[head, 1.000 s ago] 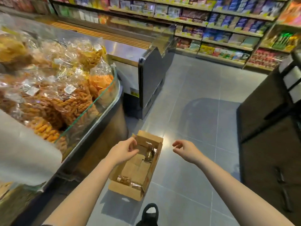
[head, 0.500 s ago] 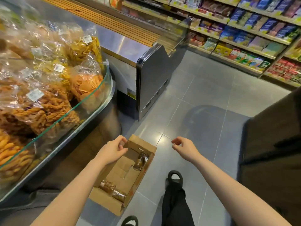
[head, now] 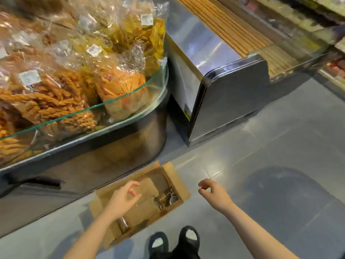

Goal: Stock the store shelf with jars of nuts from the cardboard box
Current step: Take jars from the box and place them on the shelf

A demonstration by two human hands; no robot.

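A person stands over an open cardboard box (head: 169,176) on the floor; the left hand (head: 122,200) hovers above its middle, fingers loosely curled, holding nothing; the right hand (head: 213,193), also empty and loosely curled, hangs to the box's right. Jars of nuts (head: 165,199) lie just right of the left hand; this looks like the reach, and the next move calls for lowering and closing round a jar.

Grey tiled floor (head: 280,146) bears open cardboard box (head: 173,176)

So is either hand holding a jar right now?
No, the left hand and right hand both hover empty above the box.
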